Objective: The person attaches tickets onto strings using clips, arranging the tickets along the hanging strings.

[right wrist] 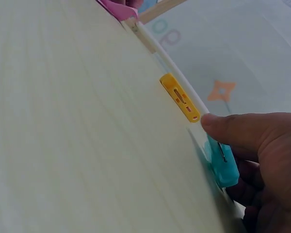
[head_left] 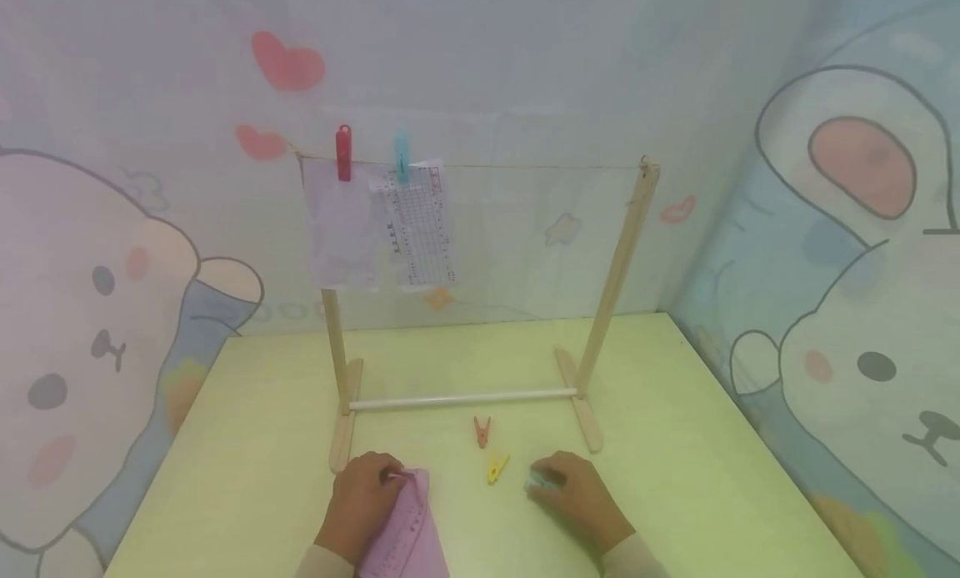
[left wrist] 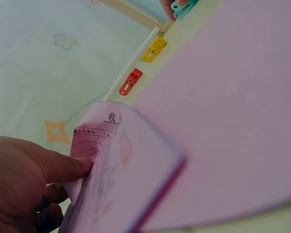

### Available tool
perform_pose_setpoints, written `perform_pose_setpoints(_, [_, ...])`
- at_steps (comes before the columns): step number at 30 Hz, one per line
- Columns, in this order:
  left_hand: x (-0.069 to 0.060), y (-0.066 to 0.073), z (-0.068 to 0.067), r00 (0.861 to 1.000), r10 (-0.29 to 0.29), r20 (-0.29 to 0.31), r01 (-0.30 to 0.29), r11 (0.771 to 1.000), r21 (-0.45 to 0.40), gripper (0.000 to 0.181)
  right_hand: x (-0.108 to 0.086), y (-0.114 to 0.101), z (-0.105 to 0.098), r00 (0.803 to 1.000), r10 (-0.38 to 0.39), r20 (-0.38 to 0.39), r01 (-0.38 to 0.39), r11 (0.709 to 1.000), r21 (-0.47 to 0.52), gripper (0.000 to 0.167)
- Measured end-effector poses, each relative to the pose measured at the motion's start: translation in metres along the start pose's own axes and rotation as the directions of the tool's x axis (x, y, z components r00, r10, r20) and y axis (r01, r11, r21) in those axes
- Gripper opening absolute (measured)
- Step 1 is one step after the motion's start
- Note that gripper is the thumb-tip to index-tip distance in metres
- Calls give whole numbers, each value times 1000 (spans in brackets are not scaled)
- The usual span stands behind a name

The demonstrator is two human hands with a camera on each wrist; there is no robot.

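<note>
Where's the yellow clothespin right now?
In the head view, the yellow clothespin lies on the table, just below a red clothespin, left of the right hand.

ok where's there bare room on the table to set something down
Bare table shows outside the right foot and left foot of the stand, and behind the white rod. Crowded in front of the rod: red clip and yellow clip, flanked by the left hand with pink paper and the right hand with a teal clip.
</note>
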State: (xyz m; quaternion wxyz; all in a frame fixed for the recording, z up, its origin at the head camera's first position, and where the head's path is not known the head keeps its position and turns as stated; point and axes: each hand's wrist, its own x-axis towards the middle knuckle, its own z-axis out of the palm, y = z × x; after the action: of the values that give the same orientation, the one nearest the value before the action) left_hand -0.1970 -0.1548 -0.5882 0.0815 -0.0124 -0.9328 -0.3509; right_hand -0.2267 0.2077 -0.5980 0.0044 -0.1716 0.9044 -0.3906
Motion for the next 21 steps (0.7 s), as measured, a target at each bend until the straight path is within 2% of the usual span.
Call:
perform_pose_setpoints(5, [2,0,0,1000,2,-26,-3,999,-40,12,-1,0,1,1000,-11,-13,11,1000,6,26])
perform_pose_setpoints(12, [2,6,-4,999,-37,-31,33,991,-132,8,-1,-1,2,999,2,-45,-1,1000,30,27])
perform_pose_setpoints(16, [1,7,-6,994,-66,-84,50,983,-175,9,0,-1,2,997,-2,-76,3,1000,19,27])
perform_pose_setpoints(21, [1,7,-7,989,-61,-134,25,967,-253,14,-1,-4,0,992,-8,-124,10,1000,17,23])
